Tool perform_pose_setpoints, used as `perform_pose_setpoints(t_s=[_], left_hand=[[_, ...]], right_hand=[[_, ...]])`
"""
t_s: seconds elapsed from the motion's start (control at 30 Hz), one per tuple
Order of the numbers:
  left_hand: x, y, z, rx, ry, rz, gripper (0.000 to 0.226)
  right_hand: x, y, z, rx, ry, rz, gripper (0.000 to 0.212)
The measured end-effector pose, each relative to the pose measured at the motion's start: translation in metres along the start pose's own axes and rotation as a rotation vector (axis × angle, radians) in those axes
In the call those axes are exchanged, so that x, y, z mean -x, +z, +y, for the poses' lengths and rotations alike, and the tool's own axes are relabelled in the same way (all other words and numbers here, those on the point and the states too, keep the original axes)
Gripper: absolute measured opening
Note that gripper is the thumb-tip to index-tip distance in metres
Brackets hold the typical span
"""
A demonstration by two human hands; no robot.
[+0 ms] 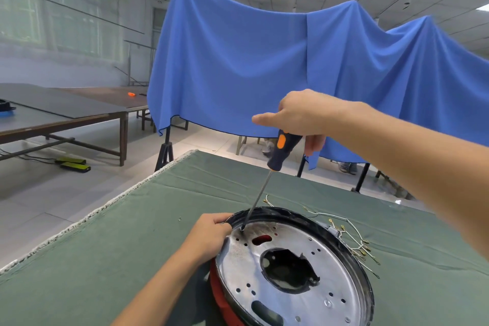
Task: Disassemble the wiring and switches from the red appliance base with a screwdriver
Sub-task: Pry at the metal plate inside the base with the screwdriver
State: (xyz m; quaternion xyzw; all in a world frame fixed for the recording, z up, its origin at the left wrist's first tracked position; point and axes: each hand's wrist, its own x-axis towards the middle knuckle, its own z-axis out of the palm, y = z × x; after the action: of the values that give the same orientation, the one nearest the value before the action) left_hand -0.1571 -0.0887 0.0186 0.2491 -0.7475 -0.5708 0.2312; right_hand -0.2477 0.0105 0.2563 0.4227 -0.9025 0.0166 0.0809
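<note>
Unscrewing is under way: the right hand [296, 114] grips the screwdriver [283, 149], tip at the plate's eleven o'clock — the left hand [209, 235] clamps the red appliance base [225, 302] rim on the counter [119, 259]. Next: downward pressure, steady turning.

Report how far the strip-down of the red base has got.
Done: a wire bundle lies loose on the green cloth. In hand: right hand drives the screwdriver into the metal plate; left hand steadies the rim. Left: the plate remains on the red base.
</note>
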Motion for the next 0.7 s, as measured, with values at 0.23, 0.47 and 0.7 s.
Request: perform_pose_setpoints(t_s=[0.23, 0.47, 0.7], left_hand=[[0.002, 0.000, -0.001, -0.006, 0.002, 0.022, 0.046], [0.001, 0.002, 0.001, 0.015, 0.005, 0.025, 0.048], [0.002, 0.001, 0.001, 0.010, 0.016, 0.025, 0.050]], right_hand=[[0.000, -0.004, -0.004, -0.103, -0.187, -0.005, 0.009], [0.002, 0.013, 0.015, 0.088, -0.058, 0.193, 0.048], [0.004, 0.003, 0.020, -0.374, -0.145, -0.007, 0.009]])
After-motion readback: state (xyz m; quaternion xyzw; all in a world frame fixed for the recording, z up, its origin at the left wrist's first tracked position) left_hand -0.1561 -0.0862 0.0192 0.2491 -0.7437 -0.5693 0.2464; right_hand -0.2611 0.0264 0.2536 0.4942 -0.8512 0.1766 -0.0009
